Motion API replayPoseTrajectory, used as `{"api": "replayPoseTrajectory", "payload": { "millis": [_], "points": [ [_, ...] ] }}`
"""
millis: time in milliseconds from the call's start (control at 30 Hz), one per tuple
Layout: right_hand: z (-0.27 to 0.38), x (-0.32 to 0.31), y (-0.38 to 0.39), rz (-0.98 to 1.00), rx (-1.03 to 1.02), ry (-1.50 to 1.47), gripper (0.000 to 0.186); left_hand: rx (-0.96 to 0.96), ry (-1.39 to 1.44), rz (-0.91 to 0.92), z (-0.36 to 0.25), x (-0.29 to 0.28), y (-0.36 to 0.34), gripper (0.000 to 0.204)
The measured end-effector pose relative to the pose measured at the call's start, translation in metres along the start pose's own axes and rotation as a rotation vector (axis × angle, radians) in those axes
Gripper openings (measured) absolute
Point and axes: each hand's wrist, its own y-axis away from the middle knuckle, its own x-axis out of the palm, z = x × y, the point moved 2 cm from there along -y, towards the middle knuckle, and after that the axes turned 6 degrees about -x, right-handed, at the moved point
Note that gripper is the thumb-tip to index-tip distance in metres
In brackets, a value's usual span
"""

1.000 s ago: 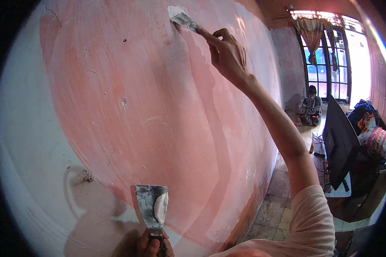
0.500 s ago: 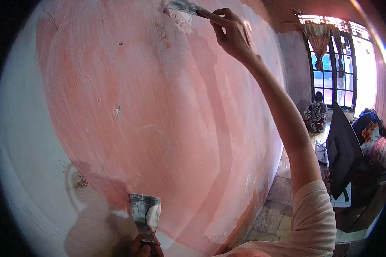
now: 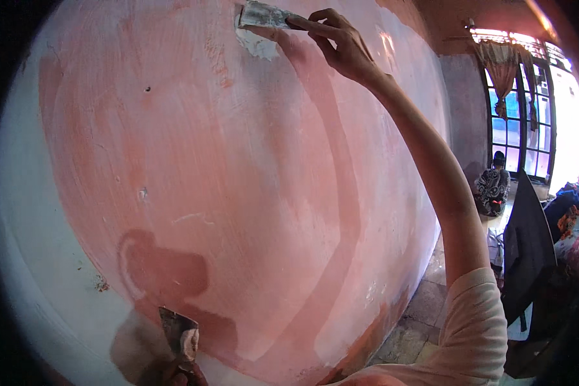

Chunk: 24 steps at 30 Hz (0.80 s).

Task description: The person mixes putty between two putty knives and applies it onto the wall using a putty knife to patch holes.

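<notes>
As light pours in from a tall window (image 3: 524, 122) at the far right, a person reaches the right hand (image 3: 341, 42) high up a pink-washed wall (image 3: 238, 193), fingers clamped round the handle of a putty knife (image 3: 264, 14) whose flat blade lies against the plaster. Just below the blade sits one patch of fresh white filler (image 3: 257, 45), touching the wall near the top of the frame.

The left hand (image 3: 177, 373) shows only in part at the lower edge; it appears closed on the handle of a second, broader scraper (image 3: 180, 334), held upright with a dab of pale filler on its blade, though the grip itself is mostly cut off by the rim of the view. That makes two blades in all, one to each hand.

The wall carries one small dark hole (image 3: 147, 89) at upper left and one pale chip (image 3: 143, 192) lower down, both well apart from the working blade. Two darker shadows of the arm and tool fall across the pink surface.

Near the window, one other person (image 3: 493, 186) sits on the floor, well apart from the work. One dark board (image 3: 527, 257) leans upright between that figure and the raised arm, beside a heap of coloured cloth (image 3: 569, 225).
</notes>
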Motion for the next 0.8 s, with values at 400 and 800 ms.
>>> {"api": "replayPoseTrajectory", "payload": {
  "millis": [400, 800],
  "points": [
    [-0.018, 0.023, 0.017, -0.089, -0.084, -0.04, 0.053, -0.122, -0.059, 0.142, -0.002, 0.0, 0.003, 0.036],
    [0.013, 0.002, -0.001, -0.185, -0.138, -0.073, 0.028, 0.16, -0.084, -0.127, 0.011, 0.041, -0.016, 0.023]
  ]
}}
